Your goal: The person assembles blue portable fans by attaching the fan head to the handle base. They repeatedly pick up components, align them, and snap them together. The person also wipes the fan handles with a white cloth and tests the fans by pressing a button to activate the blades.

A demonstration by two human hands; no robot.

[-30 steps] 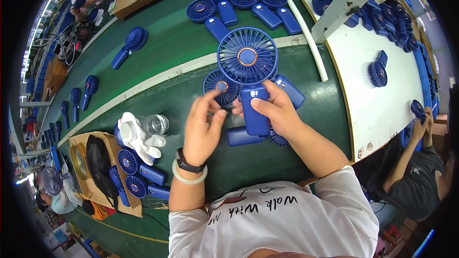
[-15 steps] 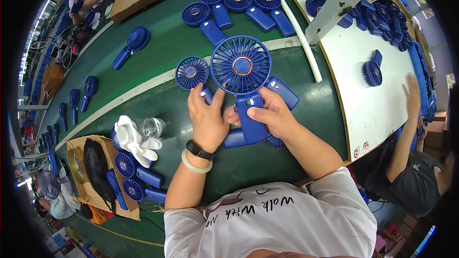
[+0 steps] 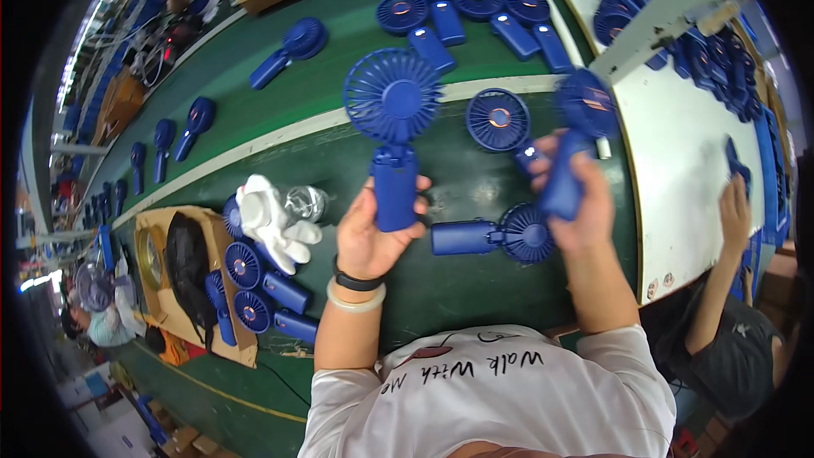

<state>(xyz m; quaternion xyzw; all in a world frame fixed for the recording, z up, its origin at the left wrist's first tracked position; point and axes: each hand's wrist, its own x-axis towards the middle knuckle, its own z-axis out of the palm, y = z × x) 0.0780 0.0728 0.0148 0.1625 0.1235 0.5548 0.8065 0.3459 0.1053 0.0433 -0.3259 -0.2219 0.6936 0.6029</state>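
Note:
My left hand (image 3: 380, 233) is wrapped round the handle of a blue handheld fan (image 3: 393, 97), held upright with its plain-hubbed side showing. Off to the right, my right hand (image 3: 585, 203) grips the handle of a second blue fan (image 3: 585, 103); motion smears it. Between my hands another fan (image 3: 498, 120) lies on the green table, orange ring up, its handle partly hidden by my right fingers. Nearer me, one more fan (image 3: 462, 238) lies sideways with its head toward my right wrist.
A white glove (image 3: 275, 220) and a clear plastic piece (image 3: 305, 203) lie left, beside a cardboard tray (image 3: 242, 348) and several fans. More fans lie on the green belt (image 3: 339, 51) beyond a pale rail. At right, a co-worker's hand (image 3: 734, 212) is at a fan on the white table (image 3: 678, 187).
My hands have moved apart from the middle. Earlier my right hand held up a fan there; now each hand has one. The co-worker's hand has reached the fan on the white table. The view has shifted.

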